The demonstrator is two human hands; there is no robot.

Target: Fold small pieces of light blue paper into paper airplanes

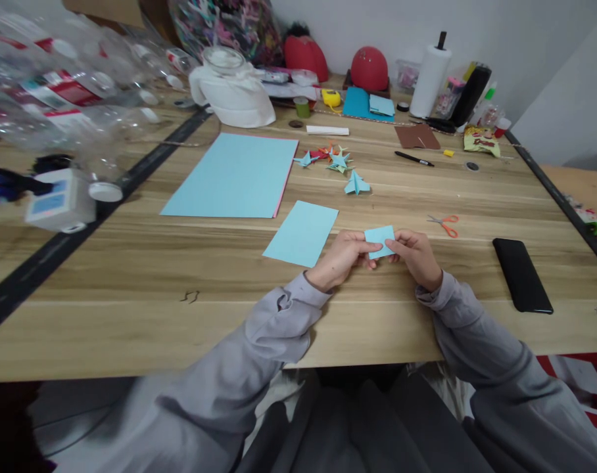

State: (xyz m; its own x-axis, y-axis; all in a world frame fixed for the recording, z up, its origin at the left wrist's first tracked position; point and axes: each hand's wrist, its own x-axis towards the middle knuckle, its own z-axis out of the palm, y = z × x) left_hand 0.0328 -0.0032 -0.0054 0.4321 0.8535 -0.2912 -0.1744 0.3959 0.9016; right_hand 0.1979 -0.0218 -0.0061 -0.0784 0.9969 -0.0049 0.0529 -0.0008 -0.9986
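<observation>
A small light blue paper piece (pixel 379 238) is held up between both hands over the table. My left hand (pixel 345 256) pinches its left side, thumb across the front. My right hand (pixel 415 253) grips its right edge between thumb and fingers. To the left, a light blue sheet (pixel 302 232) lies flat on the table. Farther back rests a stack of large blue sheets (pixel 234 176) with a pink edge showing. A folded blue paper plane (pixel 357 184) and several small folded paper figures (pixel 338 159) sit beyond my hands.
Orange-handled scissors (pixel 445 225) and a black phone (pixel 523 276) lie to the right. A black pen (pixel 413 158) is farther back. Plastic bottles (pixel 66 92) and a white box (pixel 59 200) occupy the left; a paper roll (pixel 430 82) stands at the back.
</observation>
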